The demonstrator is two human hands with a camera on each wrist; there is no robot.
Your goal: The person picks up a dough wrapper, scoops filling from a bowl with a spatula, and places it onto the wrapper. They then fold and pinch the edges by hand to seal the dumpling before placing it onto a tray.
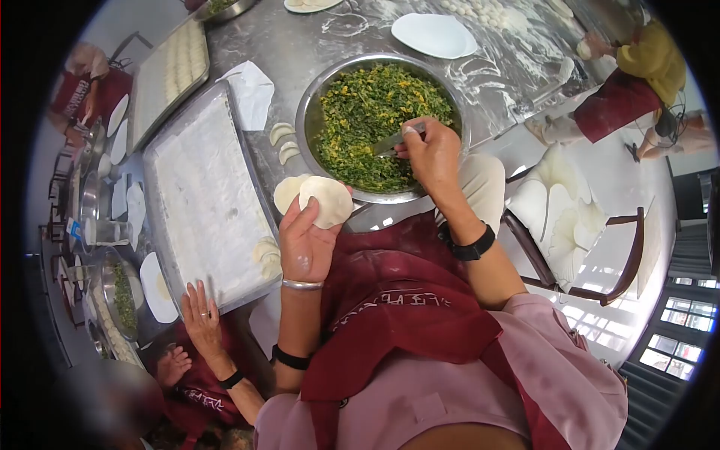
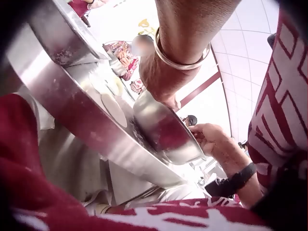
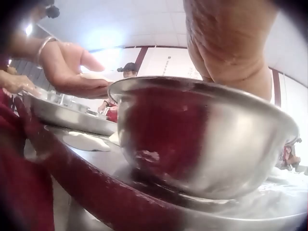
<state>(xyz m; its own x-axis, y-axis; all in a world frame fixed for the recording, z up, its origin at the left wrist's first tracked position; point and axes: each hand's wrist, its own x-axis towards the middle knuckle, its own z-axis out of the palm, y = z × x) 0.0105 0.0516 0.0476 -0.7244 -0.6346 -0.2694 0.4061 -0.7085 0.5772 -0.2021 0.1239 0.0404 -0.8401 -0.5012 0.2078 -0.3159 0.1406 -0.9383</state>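
Observation:
In the head view my left hand (image 1: 309, 244) holds a round dough wrapper (image 1: 328, 201) on its fingers, the thumb pressed on its face. Behind it, a second pale wrapper (image 1: 289, 193) partly shows near the bowl's left side. My right hand (image 1: 433, 154) grips a flat metal utensil (image 1: 388, 142) over the steel bowl (image 1: 307, 142); its lower end dips into chopped green and yellow filling (image 1: 375, 105). Seen from the right wrist, the left hand (image 3: 72, 67) is level with the bowl's rim (image 3: 192, 84), and the right hand's fingers are hidden behind that rim.
A floured tray (image 1: 202, 187) lies left of the bowl, with folded dumplings (image 1: 267, 255) at its near corner. More dumplings (image 1: 283, 142) sit between tray and bowl. Another person's hand (image 1: 201, 315) is by the tray's near edge. A white plate (image 1: 435, 35) stands beyond the bowl.

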